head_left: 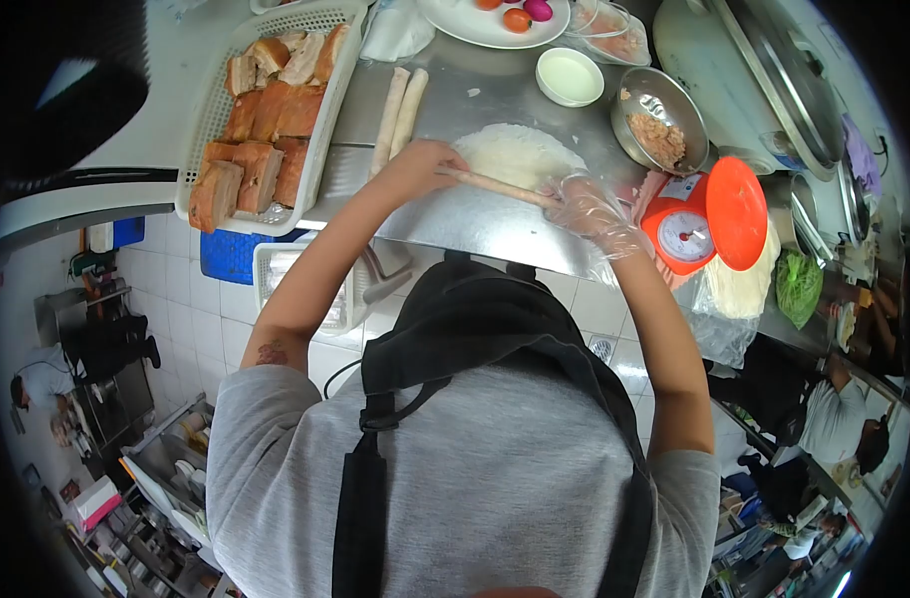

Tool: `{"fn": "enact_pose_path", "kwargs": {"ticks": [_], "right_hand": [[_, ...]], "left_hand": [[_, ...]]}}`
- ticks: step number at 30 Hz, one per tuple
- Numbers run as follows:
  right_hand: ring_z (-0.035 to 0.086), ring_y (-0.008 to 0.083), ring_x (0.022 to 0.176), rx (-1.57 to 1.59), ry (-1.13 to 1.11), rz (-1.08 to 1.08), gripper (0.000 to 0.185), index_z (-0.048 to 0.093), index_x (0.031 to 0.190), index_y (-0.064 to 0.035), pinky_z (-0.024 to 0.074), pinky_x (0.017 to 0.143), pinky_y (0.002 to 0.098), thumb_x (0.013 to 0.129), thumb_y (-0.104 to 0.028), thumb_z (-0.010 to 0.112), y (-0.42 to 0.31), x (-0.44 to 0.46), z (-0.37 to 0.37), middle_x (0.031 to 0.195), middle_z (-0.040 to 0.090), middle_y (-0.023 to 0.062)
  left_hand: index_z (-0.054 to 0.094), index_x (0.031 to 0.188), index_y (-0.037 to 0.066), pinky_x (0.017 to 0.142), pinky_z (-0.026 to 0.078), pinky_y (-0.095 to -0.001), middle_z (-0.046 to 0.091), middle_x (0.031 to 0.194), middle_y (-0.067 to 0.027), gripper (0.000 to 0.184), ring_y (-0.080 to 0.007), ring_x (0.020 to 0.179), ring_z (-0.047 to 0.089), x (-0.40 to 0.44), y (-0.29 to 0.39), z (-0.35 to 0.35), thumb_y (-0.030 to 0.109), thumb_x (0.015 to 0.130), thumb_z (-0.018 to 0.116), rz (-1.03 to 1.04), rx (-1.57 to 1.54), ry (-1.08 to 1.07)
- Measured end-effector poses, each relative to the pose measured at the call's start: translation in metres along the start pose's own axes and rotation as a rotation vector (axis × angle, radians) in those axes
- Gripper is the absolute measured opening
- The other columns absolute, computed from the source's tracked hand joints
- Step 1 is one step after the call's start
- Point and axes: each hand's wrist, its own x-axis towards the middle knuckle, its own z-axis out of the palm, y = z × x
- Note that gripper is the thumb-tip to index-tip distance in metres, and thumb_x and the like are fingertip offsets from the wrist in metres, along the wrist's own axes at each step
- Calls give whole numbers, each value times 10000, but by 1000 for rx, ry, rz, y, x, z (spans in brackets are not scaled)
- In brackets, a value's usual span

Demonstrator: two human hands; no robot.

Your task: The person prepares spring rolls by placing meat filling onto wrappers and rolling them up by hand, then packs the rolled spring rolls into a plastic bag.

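A thin whitish round sheet (520,148) lies flat on the steel table. Along its near edge runs a long, slim, pale-brown roll (505,188). My left hand (420,169), bare, has its fingers closed on the roll's left end. At the other end, my right hand (593,214), in a clear plastic glove, grips the roll; the loose glove partly hides its fingers. Two long pale rolls (403,115) lie side by side beyond my left hand. A metal bowl (642,88) with minced filling (656,140) stands beyond my right hand.
Left stands a white basket (315,149) of browned meat slabs (288,108). A white bowl (570,78) and a plate (465,30) are at the back. Right of my hand sits an orange scale (682,224). Other people (844,419) appear at both sides.
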Motion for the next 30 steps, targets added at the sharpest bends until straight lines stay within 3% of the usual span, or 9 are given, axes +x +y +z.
{"fn": "enact_pose_path", "kwargs": {"ticks": [6, 9, 12, 14, 18, 21, 24, 30], "right_hand": [[669, 382, 981, -91, 12, 58, 337, 751, 1025, -90, 504, 869, 474, 868, -382, 690, 21, -23, -16, 1019, 710, 197], [669, 386, 968, -112, 4, 96, 390, 751, 1030, -91, 500, 861, 470, 874, -443, 688, 39, -20, -16, 1001, 714, 195], [664, 408, 944, -92, -15, 152, 437, 747, 1024, -76, 493, 856, 477, 894, -485, 664, 45, -17, -20, 974, 710, 213], [660, 421, 932, -18, 19, 137, 458, 743, 1015, -61, 488, 855, 489, 908, -495, 644, 46, -19, -20, 955, 706, 224], [654, 429, 930, -23, 185, 140, 456, 734, 989, -36, 483, 852, 508, 919, -476, 640, 47, -21, -9, 952, 701, 234], [659, 418, 924, -54, 367, 116, 417, 738, 960, -46, 487, 855, 508, 913, -453, 659, 54, -20, 6, 959, 711, 219], [662, 398, 917, -88, 575, 66, 347, 740, 929, -63, 495, 869, 490, 896, -406, 692, 46, -19, 19, 950, 724, 187], [675, 342, 918, -171, 797, -204, 209, 750, 960, -79, 508, 890, 460, 850, -255, 735, 8, 4, 59, 934, 737, 134]], "left_hand": [[741, 1037, 41, 771, 532, -311, 745, 884, -63, 197, -138, 823, 685, -2, -10, -5, 22, 841, 745, -112, -276, 10], [738, 1031, 45, 737, 525, -306, 741, 874, -67, 165, -131, 788, 669, -4, -9, -3, 40, 866, 724, -177, -394, 10], [743, 1016, 65, 770, 516, -322, 728, 895, -69, 142, -176, 840, 667, -6, 3, -4, 51, 883, 696, -269, -218, 26], [754, 1032, 89, 816, 514, -345, 711, 929, -82, 170, -219, 910, 656, -9, 10, -1, 54, 879, 689, -119, -24, 132], [765, 1079, 122, 917, 502, -400, 676, 983, -106, 269, -295, 1042, 618, -11, 15, 17, 18, 851, 665, -18, 298, 386], [764, 1106, 127, 951, 503, -412, 688, 1068, -106, 339, -299, 1075, 620, -5, 25, 36, -18, 812, 678, 152, 239, 522], [758, 1140, 121, 963, 506, -407, 702, 1106, -98, 407, -303, 1078, 628, 0, 46, 56, -43, 773, 698, 297, 40, 463], [747, 1185, 115, 892, 535, -384, 732, 1023, -91, 436, -280, 1014, 645, 13, 44, 77, -6, 767, 743, 242, -95, 462]]}}
